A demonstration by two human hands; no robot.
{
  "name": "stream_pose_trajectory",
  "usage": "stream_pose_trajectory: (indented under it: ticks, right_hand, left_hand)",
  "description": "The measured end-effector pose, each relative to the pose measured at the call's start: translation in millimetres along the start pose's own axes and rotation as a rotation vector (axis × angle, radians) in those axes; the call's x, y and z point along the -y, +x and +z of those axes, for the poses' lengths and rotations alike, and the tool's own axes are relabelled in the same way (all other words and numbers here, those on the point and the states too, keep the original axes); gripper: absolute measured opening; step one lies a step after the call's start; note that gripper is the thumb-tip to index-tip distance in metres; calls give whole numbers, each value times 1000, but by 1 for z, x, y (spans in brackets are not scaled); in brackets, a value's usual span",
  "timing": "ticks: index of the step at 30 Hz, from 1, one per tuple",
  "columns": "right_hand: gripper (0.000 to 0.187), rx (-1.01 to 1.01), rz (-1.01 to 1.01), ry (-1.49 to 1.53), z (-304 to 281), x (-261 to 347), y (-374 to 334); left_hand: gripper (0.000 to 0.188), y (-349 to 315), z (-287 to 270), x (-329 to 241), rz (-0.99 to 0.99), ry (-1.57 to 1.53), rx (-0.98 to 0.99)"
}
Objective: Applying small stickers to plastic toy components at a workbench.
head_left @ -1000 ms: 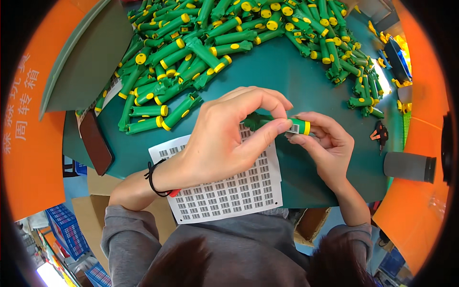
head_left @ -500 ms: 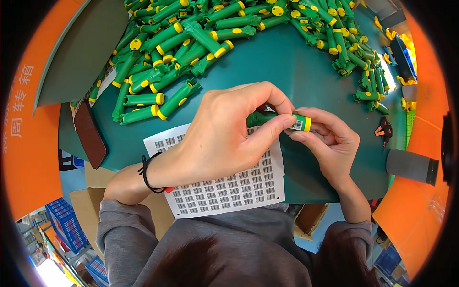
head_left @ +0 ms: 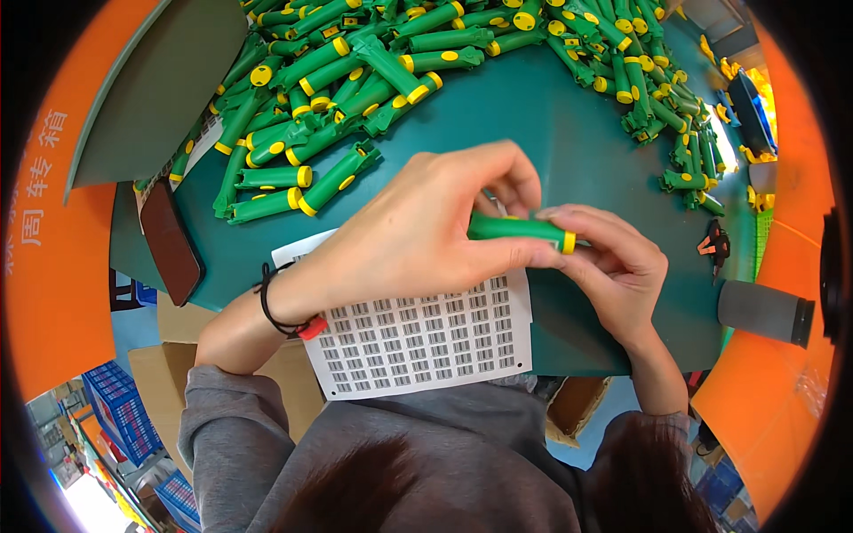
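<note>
Both hands meet on one green plastic tube with a yellow end (head_left: 514,229), held level above the table. My left hand (head_left: 426,222) is closed round its left part, thumb along the near side and index finger arched above. My right hand (head_left: 625,266) pinches the yellow end between thumb and fingers. A small pale label shows partly near that end, mostly behind the fingertips. Below my left hand lies a white sheet of barcode labels (head_left: 418,351), partly covered by hand and wrist.
Heaps of similar green tubes (head_left: 333,182) fill the far left and far right of the green table (head_left: 498,107). A brown flat case (head_left: 169,244) lies at left. At right are a black-and-orange clip-like tool (head_left: 713,244) and a grey cylinder (head_left: 764,311). Orange boxes (head_left: 62,266) flank the table.
The tube has turned, so its barcode label is now mostly out of sight. My left index finger has lifted off it, and my left thumb has slid toward the yellow end.
</note>
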State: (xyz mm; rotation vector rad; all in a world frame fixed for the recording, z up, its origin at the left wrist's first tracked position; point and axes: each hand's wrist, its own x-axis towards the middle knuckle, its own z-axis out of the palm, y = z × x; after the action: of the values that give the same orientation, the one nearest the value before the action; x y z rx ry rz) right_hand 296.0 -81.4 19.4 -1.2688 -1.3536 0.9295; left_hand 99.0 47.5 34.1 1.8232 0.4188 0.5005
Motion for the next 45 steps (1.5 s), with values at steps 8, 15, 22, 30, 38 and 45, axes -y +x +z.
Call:
stream_pose_trajectory:
  ticks: [8,15,22,30,38,45]
  right_hand:
    - [40,-5,-71,13,-1,-11,9]
    - [56,52,-50,-455,10,-1,36]
    - [20,121,60,-385,10,-12,42]
    - [14,-113,342,204,-15,-10,19]
    - [14,-173,373,300,-24,-18,9]
    - [14,-170,367,315,-26,-23,11]
  left_hand:
    - [49,3,-2,6,-351,-274,200]
    - [35,-6,-36,-18,-3,156,-285]
    - [34,-108,-237,-72,-93,1286,-1488]
    - [27,-12,-1,-8,427,853,-380]
    - [22,9,19,28,641,931,-317]
    - [30,15,21,34,596,820,-416]
